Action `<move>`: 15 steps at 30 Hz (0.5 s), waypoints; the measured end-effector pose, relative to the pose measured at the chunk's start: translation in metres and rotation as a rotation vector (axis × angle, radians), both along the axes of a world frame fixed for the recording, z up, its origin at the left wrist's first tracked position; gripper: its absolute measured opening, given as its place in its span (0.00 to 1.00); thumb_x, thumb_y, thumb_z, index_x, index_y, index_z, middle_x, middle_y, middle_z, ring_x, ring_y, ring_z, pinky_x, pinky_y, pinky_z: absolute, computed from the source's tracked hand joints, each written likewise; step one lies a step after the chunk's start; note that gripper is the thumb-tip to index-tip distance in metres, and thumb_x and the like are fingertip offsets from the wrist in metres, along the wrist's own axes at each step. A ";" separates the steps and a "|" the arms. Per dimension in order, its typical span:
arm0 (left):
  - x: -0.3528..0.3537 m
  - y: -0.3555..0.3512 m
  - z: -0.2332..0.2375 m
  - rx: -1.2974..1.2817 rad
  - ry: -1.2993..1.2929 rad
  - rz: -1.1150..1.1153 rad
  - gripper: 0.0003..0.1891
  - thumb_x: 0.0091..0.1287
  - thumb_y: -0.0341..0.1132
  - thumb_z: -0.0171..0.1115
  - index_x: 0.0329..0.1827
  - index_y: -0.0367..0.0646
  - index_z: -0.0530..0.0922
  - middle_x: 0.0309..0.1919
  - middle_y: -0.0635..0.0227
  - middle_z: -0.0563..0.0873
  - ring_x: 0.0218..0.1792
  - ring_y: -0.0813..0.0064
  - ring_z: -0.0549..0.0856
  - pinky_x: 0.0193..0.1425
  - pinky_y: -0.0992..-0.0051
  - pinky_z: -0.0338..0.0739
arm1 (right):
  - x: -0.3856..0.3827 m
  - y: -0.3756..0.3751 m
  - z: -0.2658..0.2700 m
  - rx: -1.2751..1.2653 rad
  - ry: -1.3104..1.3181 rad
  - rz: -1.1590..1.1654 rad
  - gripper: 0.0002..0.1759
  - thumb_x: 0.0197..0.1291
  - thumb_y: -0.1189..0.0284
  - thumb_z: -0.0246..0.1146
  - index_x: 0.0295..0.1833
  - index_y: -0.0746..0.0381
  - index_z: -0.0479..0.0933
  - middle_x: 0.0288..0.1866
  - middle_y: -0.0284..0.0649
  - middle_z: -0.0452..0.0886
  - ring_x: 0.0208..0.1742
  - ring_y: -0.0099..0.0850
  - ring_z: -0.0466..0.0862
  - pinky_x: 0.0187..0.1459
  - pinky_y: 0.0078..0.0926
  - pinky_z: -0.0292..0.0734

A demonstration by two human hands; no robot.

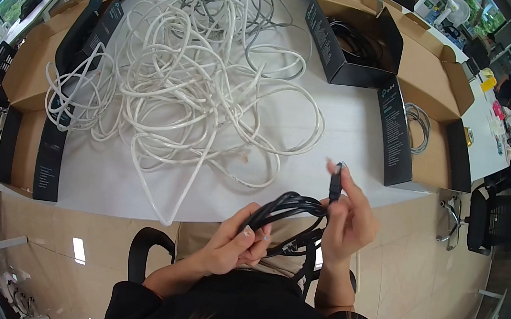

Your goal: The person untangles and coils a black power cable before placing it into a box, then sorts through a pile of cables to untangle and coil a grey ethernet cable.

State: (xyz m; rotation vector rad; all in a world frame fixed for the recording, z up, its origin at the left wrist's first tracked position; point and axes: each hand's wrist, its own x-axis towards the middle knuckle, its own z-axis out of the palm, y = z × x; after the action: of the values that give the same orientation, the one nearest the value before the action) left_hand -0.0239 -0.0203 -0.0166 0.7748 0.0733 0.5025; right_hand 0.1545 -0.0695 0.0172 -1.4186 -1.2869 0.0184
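Observation:
A coiled black cable (pixel 288 208) hangs over my lap, just off the table's front edge. My left hand (pixel 237 240) is closed round the left side of the coil. At the coil's right side, my right hand (pixel 348 221) grips the same cable close to its end. The black plug (pixel 336 182) of the cable points upward between the thumb and fingers of that hand. Another connector (pixel 290 248) hangs below the coil. Beyond my hands lies a big tangle of white cable (pixel 181 84) on the table, with grey cable (pixel 216 0) at its far end.
On the right, an open black box (pixel 346 71) holds black cables, and a nearer open box (pixel 395 140) holds a small grey coil (pixel 418 127). More open boxes (pixel 50 157) stand at the table's left edge. An office chair (pixel 492 216) is at the right.

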 end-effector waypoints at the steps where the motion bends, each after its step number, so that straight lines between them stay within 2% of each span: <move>1: -0.002 0.003 0.003 -0.029 -0.006 -0.002 0.17 0.70 0.47 0.46 0.45 0.41 0.62 0.16 0.77 0.60 0.16 0.88 0.56 0.18 0.85 0.51 | -0.004 0.002 0.007 0.000 -0.036 0.057 0.28 0.49 0.76 0.67 0.56 0.72 0.69 0.45 0.48 0.80 0.35 0.25 0.80 0.30 0.15 0.73; 2: -0.004 0.006 0.005 -0.057 -0.010 -0.004 0.17 0.70 0.47 0.46 0.45 0.40 0.63 0.16 0.77 0.60 0.16 0.88 0.56 0.18 0.85 0.51 | -0.008 0.003 0.014 0.000 -0.071 0.114 0.31 0.46 0.75 0.69 0.57 0.71 0.69 0.45 0.47 0.80 0.36 0.26 0.80 0.30 0.16 0.72; 3: -0.006 0.009 0.008 -0.027 -0.006 0.012 0.17 0.70 0.47 0.47 0.45 0.39 0.63 0.16 0.77 0.60 0.16 0.87 0.55 0.19 0.84 0.51 | -0.013 0.004 0.021 -0.061 -0.049 0.126 0.38 0.39 0.70 0.72 0.59 0.69 0.68 0.43 0.46 0.81 0.38 0.29 0.79 0.31 0.20 0.73; 6: -0.014 0.013 0.006 0.064 0.015 0.000 0.18 0.69 0.46 0.49 0.44 0.38 0.65 0.16 0.77 0.61 0.16 0.86 0.56 0.20 0.83 0.52 | -0.017 0.003 0.029 -0.169 -0.162 0.119 0.35 0.41 0.70 0.71 0.59 0.67 0.69 0.38 0.42 0.80 0.34 0.31 0.79 0.30 0.23 0.73; 9: -0.025 0.019 0.009 0.250 0.088 -0.002 0.18 0.67 0.44 0.50 0.43 0.35 0.68 0.16 0.75 0.65 0.16 0.84 0.61 0.21 0.82 0.56 | -0.014 -0.004 0.035 -0.290 -0.290 0.282 0.30 0.44 0.68 0.69 0.55 0.66 0.71 0.32 0.41 0.77 0.31 0.33 0.79 0.29 0.25 0.73; 12: -0.035 0.033 0.024 0.434 0.122 -0.062 0.17 0.67 0.43 0.50 0.42 0.33 0.70 0.17 0.72 0.70 0.17 0.81 0.67 0.22 0.82 0.61 | -0.013 -0.005 0.032 -0.362 -0.266 0.405 0.25 0.46 0.66 0.67 0.50 0.66 0.73 0.29 0.40 0.75 0.27 0.34 0.78 0.27 0.24 0.72; 13: -0.038 0.039 0.029 0.551 0.128 -0.079 0.18 0.67 0.44 0.49 0.42 0.33 0.71 0.18 0.71 0.72 0.17 0.80 0.70 0.24 0.81 0.64 | -0.012 -0.004 0.026 -0.377 -0.164 0.438 0.25 0.48 0.55 0.64 0.42 0.65 0.78 0.24 0.39 0.77 0.24 0.29 0.79 0.26 0.19 0.70; 15: -0.040 0.034 0.029 0.600 0.088 -0.062 0.18 0.67 0.44 0.49 0.42 0.34 0.72 0.18 0.71 0.72 0.17 0.79 0.70 0.24 0.80 0.64 | -0.012 -0.003 0.023 -0.341 -0.071 0.566 0.23 0.46 0.56 0.66 0.36 0.67 0.79 0.22 0.39 0.79 0.22 0.28 0.81 0.23 0.19 0.71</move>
State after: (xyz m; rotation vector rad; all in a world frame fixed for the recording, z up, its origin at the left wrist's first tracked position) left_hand -0.0641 0.0140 0.0120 1.3824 -0.0230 0.4328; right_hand 0.1427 -0.0726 0.0399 -1.2939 -1.7703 0.5964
